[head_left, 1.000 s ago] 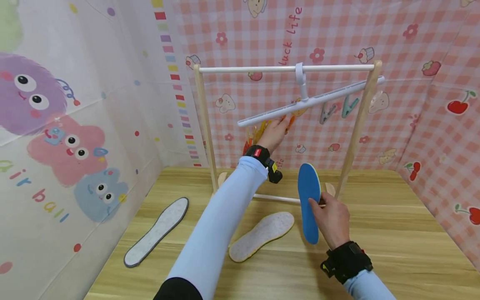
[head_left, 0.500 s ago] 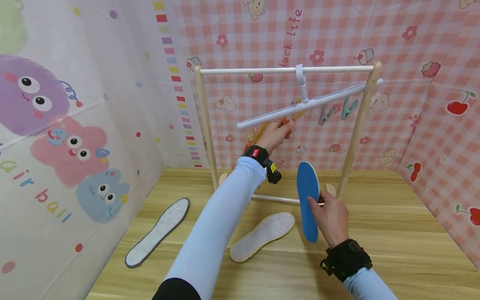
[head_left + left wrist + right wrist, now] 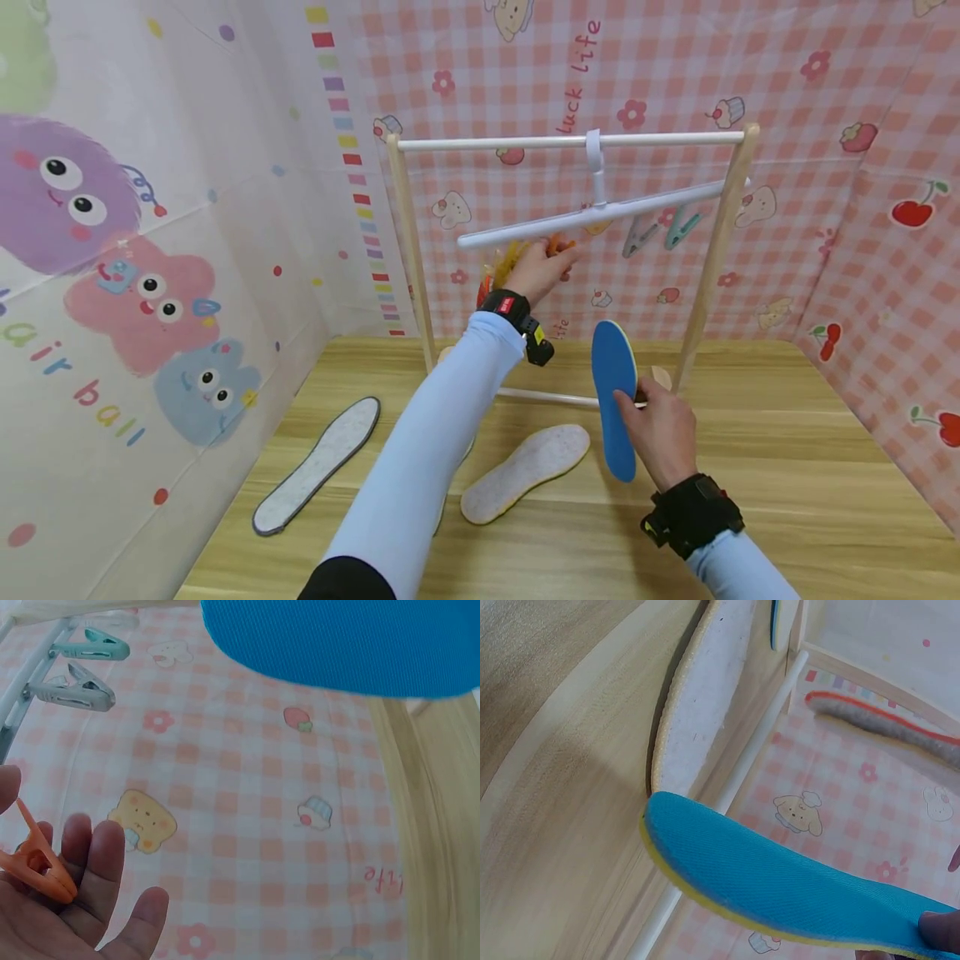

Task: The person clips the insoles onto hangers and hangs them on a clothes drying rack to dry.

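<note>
- Blue insole (image 3: 613, 400), yellow along its edge: I have it in the right hand (image 3: 663, 429), stood on end with a slight tilt, in front of the rack's lower bar (image 3: 551, 398).
- That hand grips it by one long side, thumb on the blue face and fingers behind. I cannot tell whether the lower end touches the table.
- Left hand (image 3: 540, 272): up below the hanger, gripping an orange clip (image 3: 45, 881). On the wrist view I see the outer fingers reaching out past the clip.
- Beside that hand I make out some yellow (image 3: 512, 260), too covered for me to sort out.
- Across from the blue insole, on the right wrist view, I have a grey insole with a red edge (image 3: 885, 720), raised against the checked cloth.
- Hanger (image 3: 532, 227): hooked over the rack's top bar (image 3: 487, 144), one end lower. Grey clip (image 3: 79, 696) and green clip (image 3: 94, 646) are fixed to it, side by side.
- Yellow-edged pale insole (image 3: 525, 475): flat on the table (image 3: 772, 483), near the blue one.
- Dark-edged pale insole (image 3: 318, 467): flat too, farther left, beyond the left sleeve (image 3: 423, 450).
</note>
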Tool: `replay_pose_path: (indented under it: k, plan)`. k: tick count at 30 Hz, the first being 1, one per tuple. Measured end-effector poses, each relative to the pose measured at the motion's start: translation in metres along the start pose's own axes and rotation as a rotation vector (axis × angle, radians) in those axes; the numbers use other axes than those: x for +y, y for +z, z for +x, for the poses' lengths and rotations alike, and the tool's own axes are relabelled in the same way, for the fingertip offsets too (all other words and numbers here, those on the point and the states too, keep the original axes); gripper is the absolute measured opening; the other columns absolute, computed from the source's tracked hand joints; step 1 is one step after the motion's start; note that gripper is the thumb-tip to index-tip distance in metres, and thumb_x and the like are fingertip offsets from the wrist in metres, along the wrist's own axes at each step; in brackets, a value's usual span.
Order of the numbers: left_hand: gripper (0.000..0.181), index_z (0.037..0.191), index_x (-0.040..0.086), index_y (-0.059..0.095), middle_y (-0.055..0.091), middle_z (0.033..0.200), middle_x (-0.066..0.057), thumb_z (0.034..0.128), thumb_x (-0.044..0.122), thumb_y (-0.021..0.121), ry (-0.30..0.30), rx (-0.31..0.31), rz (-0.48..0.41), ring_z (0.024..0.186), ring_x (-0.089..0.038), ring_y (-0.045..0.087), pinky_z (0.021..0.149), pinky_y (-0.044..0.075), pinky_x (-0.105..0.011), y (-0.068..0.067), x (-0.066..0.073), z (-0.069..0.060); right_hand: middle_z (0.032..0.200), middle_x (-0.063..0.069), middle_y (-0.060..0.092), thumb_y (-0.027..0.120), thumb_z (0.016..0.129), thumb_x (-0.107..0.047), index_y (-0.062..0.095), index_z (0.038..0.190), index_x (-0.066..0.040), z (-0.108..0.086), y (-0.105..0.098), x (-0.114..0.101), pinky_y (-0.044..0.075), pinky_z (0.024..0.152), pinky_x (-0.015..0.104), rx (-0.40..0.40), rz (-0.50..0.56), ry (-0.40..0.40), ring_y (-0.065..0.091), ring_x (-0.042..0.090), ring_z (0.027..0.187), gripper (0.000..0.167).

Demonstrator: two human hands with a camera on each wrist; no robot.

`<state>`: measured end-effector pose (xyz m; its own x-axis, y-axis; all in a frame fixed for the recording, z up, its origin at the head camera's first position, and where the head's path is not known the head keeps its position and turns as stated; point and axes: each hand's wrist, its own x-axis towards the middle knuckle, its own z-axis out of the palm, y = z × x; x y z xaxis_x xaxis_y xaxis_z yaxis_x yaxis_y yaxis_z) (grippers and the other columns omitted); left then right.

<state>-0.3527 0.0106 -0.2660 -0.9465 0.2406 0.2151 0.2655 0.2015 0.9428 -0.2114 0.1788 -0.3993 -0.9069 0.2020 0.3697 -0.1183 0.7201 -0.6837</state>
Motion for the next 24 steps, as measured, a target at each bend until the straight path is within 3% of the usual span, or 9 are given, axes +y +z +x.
replay_pose_path:
  k: [4,8,11,17,21,24]
  plan:
    - [0.019,0.104,0.008,0.051,0.054,0.092,-0.004,0.0993,0.022,0.062,0.033,0.039,0.09,0.078,-0.016,0.057,0.073,0.05,-0.026,-0.0017,0.0008,-0.002,0.092,0.022,0.071,0.067,0.096,-0.02,0.07,0.103,0.005,0.0004,-0.0001,-0.0006,0.054,0.071,0.051,-0.002,-0.002,0.002,0.069,0.037,0.079,0.026]
    - [0.034,0.126,0.007,0.053,0.063,0.118,-0.008,0.0985,0.025,0.063,0.058,0.115,0.229,0.102,-0.019,0.062,0.086,0.05,-0.028,0.0021,0.0028,-0.0057,0.093,0.022,0.071,0.066,0.096,-0.02,0.069,0.105,0.005,0.0006,0.0002,-0.0008,0.054,0.071,0.051,-0.008,0.006,0.007,0.069,0.037,0.079,0.027]
    - [0.039,0.129,0.006,0.053,0.062,0.127,-0.01,0.0978,0.027,0.064,0.083,0.18,0.306,0.114,-0.019,0.06,0.093,0.047,-0.028,0.0058,0.003,-0.0054,0.093,0.022,0.071,0.066,0.096,-0.02,0.069,0.105,0.005,0.0014,0.0011,-0.0006,0.054,0.071,0.051,-0.006,0.005,0.005,0.069,0.037,0.079,0.027]
    - [0.029,0.115,0.007,0.054,0.057,0.096,-0.007,0.1005,0.032,0.06,0.114,0.205,0.288,0.089,-0.02,0.058,0.074,0.045,-0.028,0.0078,0.0044,-0.0065,0.092,0.021,0.071,0.067,0.096,-0.02,0.069,0.103,0.005,0.002,0.0011,-0.001,0.054,0.07,0.051,0.004,-0.005,0.001,0.068,0.036,0.079,0.026]
    - [0.029,0.114,0.007,0.054,0.056,0.097,-0.006,0.1,0.03,0.061,0.132,0.202,0.279,0.09,-0.02,0.057,0.074,0.045,-0.029,0.0076,0.0047,-0.0068,0.092,0.022,0.071,0.067,0.096,-0.02,0.069,0.104,0.005,0.0016,0.0001,-0.0019,0.054,0.071,0.051,-0.003,0.0,0.001,0.069,0.036,0.079,0.026]
    - [0.033,0.117,0.007,0.054,0.06,0.103,-0.008,0.0983,0.033,0.062,0.097,0.219,0.332,0.09,-0.02,0.058,0.074,0.046,-0.03,0.0076,0.0051,-0.0074,0.093,0.022,0.071,0.067,0.096,-0.02,0.069,0.105,0.005,0.0014,0.0002,-0.0031,0.055,0.071,0.051,-0.011,0.007,0.008,0.069,0.036,0.078,0.027]
